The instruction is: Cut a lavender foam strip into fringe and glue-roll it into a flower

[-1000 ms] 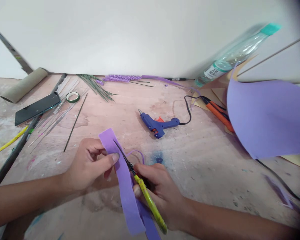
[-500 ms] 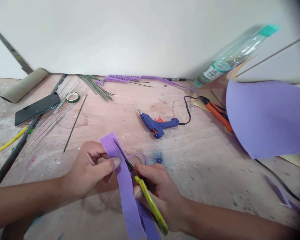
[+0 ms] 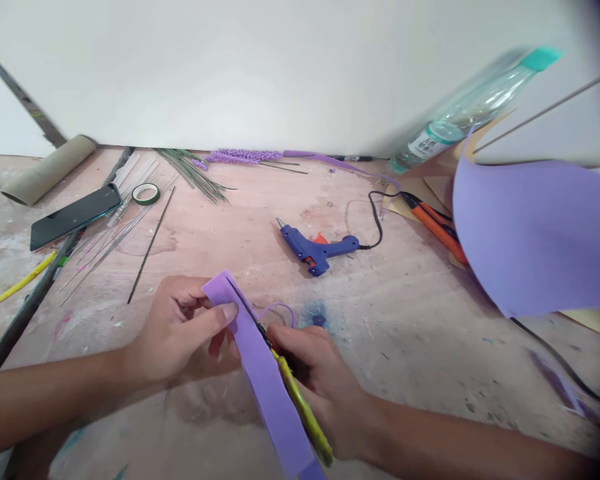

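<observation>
The purple strip (image 3: 267, 393) was held on the near side of the glue gun (image 3: 313, 252), with its upper end set to the left of that tool. It was gripped near that end by the left hand (image 3: 180, 333): the thumb was pressed on its face, and the fingers were tucked behind it. From this pinch the greater length of the strip was carried down and to the right, toward the lower edge of the view, where its other end could not be seen. Its long axis was slanted, the upper end being pointed away from the person and leftward, past the nozzle side of the glue gun.

The scissors (image 3: 305, 417) were grasped in the right hand (image 3: 325, 380), directly on the near side of the glue gun, with fingers closed around the yellow handle. Their blade was laid over the strip's right part, nearly in line with its long axis, and was aimed toward the upper end. How far the blades were parted could not be told. The upper end was placed nearer to the left hand than to the right. A thin purple curl (image 3: 286, 308) was seen between the blade and the glue gun, just beside the right hand.
</observation>
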Demonstrator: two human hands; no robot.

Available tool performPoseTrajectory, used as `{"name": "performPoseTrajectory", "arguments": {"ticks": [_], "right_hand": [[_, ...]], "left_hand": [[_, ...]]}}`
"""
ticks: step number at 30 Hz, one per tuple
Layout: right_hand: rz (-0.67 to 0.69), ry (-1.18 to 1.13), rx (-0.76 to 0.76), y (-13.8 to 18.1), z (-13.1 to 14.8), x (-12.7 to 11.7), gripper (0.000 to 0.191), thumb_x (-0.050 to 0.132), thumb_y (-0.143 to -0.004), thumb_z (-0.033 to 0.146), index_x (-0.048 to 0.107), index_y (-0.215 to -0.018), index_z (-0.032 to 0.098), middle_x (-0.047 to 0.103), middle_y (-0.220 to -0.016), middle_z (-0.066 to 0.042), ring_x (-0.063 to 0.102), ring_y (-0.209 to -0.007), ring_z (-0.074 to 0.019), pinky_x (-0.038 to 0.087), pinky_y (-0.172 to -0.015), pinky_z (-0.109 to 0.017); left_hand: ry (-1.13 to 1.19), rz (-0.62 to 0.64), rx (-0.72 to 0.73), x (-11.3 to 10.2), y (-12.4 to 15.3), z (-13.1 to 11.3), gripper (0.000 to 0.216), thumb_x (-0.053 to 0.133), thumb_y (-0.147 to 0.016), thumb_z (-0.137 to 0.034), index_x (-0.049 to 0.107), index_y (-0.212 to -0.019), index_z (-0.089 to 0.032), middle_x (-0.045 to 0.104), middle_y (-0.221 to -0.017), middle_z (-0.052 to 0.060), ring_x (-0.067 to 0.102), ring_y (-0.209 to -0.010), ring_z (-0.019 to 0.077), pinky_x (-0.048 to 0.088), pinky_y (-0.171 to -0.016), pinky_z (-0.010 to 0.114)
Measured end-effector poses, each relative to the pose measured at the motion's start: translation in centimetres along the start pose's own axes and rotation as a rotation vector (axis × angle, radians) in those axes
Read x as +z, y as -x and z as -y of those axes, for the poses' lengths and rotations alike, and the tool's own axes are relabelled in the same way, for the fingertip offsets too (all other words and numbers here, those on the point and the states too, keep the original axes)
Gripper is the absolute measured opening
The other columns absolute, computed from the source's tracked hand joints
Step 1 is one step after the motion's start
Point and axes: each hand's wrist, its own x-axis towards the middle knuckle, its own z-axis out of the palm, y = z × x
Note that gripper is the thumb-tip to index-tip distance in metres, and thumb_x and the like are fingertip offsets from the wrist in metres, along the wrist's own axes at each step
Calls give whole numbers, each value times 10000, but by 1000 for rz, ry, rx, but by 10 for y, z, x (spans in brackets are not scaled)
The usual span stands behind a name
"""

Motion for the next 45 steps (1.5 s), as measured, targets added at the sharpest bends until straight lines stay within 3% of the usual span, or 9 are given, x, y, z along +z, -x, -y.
{"name": "performPoseTrajectory", "arguments": {"ticks": [7, 13, 20, 26, 31, 38, 45], "right_hand": [[12, 31, -18, 2, -2, -2, 457, 651, -909, 425, 377, -621, 201, 337, -528, 60, 294, -480, -73, 216, -454, -232], [10, -23, 3, -1, 2, -2, 532, 680, -886, 535, 349, -622, 213, 353, -569, 47, 300, -523, -86, 228, -471, -246], [-6, -3, -24, 1, -1, -4, 553, 663, -906, 569, 359, -619, 207, 350, -564, 50, 291, -518, -80, 225, -467, -246], [29, -17, -88, 0, -1, -4, 565, 648, -921, 601, 398, -627, 188, 321, -550, 63, 267, -496, -61, 207, -451, -229], [22, -4, -122, 1, 0, -4, 566, 693, -904, 555, 359, -619, 198, 255, -542, 79, 217, -497, -62, 190, -454, -234], [14, 6, -14, 2, 0, -2, 496, 650, -912, 510, 377, -637, 201, 378, -549, 51, 328, -494, -75, 237, -449, -232], [38, -28, -65, -1, 2, -4, 536, 667, -916, 558, 425, -624, 179, 370, -557, 52, 306, -505, -65, 234, -453, -222]], "left_hand": [[-51, -34, 35, 3, 1, -1, 301, 685, -894, -238, 696, -613, -132, 635, -514, 3, 504, -432, 69, 388, -412, 140], [-54, -24, -4, 5, 3, 0, 312, 695, -881, -254, 681, -595, -128, 607, -488, 3, 478, -413, 72, 350, -405, 155], [-21, -39, -72, 6, 8, 5, 322, 711, -884, -358, 686, -668, -120, 653, -591, 46, 601, -513, 147, 445, -482, 227], [-6, 20, -55, 1, 5, 5, 340, 697, -861, -333, 630, -595, -131, 544, -486, 1, 481, -439, 101, 369, -431, 202], [-19, 55, 7, -2, 2, 1, 391, 638, -906, -325, 621, -564, -136, 564, -473, 11, 494, -418, 102, 364, -420, 202], [-73, 82, 38, -1, 5, 7, 483, 665, -953, -381, 600, -552, -121, 581, -477, 31, 503, -437, 95, 370, -428, 184], [6, 81, -42, 2, 7, 9, 491, 656, -938, -447, 612, -573, -121, 552, -459, 18, 434, -390, 82, 292, -374, 177]]}}
